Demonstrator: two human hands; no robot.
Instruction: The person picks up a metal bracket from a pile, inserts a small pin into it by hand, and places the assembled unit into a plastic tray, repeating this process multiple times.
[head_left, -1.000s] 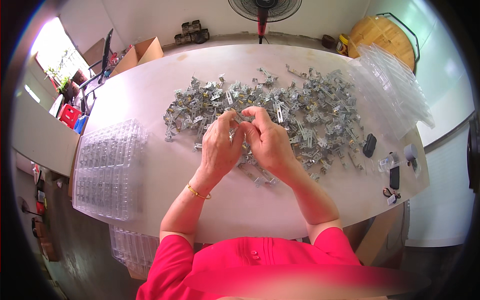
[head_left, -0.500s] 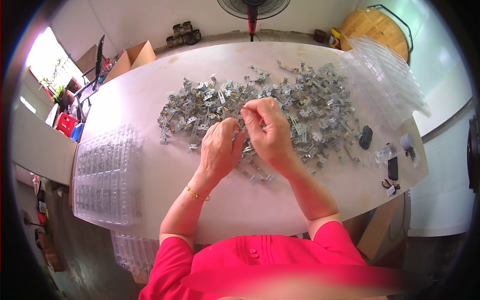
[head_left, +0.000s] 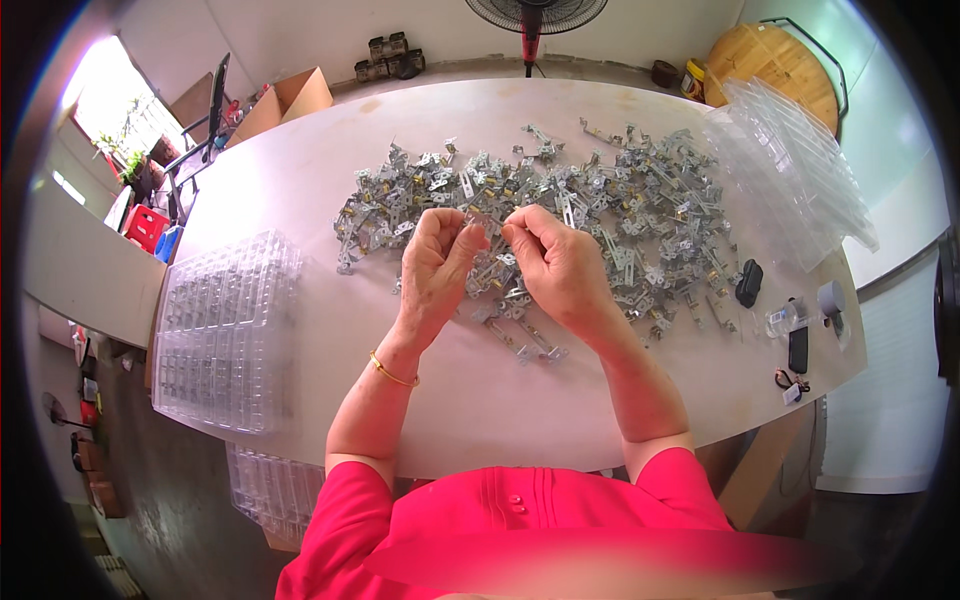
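Over the near edge of a wide heap of small metal brackets [head_left: 640, 215], both my hands are raised close together. My left hand [head_left: 432, 268] is closed, its thumb and fingers pinching a small metal bracket [head_left: 482, 219] that pokes out toward the right. My right hand [head_left: 565, 268] is closed too, its thumb and forefinger pressed together by the bracket's other end. What sits in the right fingertips is too small to make out. Several loose brackets [head_left: 525, 340] lie just below the hands, some with brass-coloured parts.
Stacked clear plastic trays [head_left: 225, 340], filled with metal parts, stand at the table's left. Empty-looking clear trays [head_left: 790, 170] lie at the far right. Near the right edge are a black case [head_left: 748, 283], a tape roll [head_left: 832, 298] and a black phone-like object [head_left: 798, 350].
My hands have drawn slightly apart, and the bracket now shows between them. My left hand has turned so its thumb side faces up more. The whole view has shifted a little.
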